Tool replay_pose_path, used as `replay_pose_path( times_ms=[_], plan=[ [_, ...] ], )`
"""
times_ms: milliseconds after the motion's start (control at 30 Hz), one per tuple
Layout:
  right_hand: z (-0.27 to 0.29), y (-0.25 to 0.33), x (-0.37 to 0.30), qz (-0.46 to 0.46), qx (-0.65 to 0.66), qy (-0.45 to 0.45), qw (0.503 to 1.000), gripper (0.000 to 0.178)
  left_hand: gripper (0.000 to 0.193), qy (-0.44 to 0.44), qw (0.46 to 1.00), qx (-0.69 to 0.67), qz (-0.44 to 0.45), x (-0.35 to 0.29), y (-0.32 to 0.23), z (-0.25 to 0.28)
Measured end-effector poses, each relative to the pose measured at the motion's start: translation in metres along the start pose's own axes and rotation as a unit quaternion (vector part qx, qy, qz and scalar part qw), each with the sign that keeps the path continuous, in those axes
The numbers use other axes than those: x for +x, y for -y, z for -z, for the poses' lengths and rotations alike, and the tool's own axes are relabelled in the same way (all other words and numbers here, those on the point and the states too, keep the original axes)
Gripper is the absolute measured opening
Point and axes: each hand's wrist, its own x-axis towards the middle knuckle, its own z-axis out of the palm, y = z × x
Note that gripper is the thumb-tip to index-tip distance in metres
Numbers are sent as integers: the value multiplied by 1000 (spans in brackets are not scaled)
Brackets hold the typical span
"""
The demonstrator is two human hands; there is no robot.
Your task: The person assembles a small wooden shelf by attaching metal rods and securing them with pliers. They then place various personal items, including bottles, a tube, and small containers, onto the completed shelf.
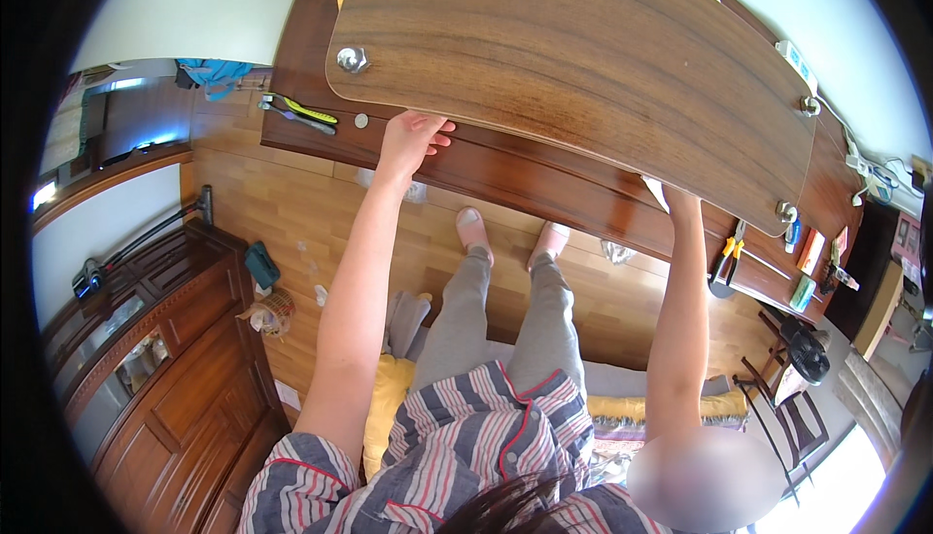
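Both hands grip the near edge of the wooden board (583, 58) lying on the dark surface (544, 179): left hand (408, 140) fingers curled over it, right hand (671, 199) mostly hidden beneath; tilted carelessly, its loose-looking bolts (352, 59) might drop

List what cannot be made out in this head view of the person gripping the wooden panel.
- Right hand: fingers hidden under the wooden panel, so its grip is unclear.
- Dark table: mostly covered by the panel.
- Small items at the table's right end: too small to identify.
- Panel's far edge: cut off by the frame's top.
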Motion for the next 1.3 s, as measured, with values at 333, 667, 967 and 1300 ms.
replay_pose_path(
  times_ms=[333,667,967,1300],
  plan=[
    [1,11,-32,-99,160,111,976,15,24,8,1000,-4,-4,0,1,2],
    [10,14,-30,-105,176,171,964,16,24,4,1000,-4,-3,-3,-1,2],
    [17,29,-28,-168,219,180,944,16,23,-4,1000,-9,-7,-6,-3,1],
    [-2,4,-30,-144,192,115,964,16,21,5,1000,5,3,-4,-3,1]
  ],
)
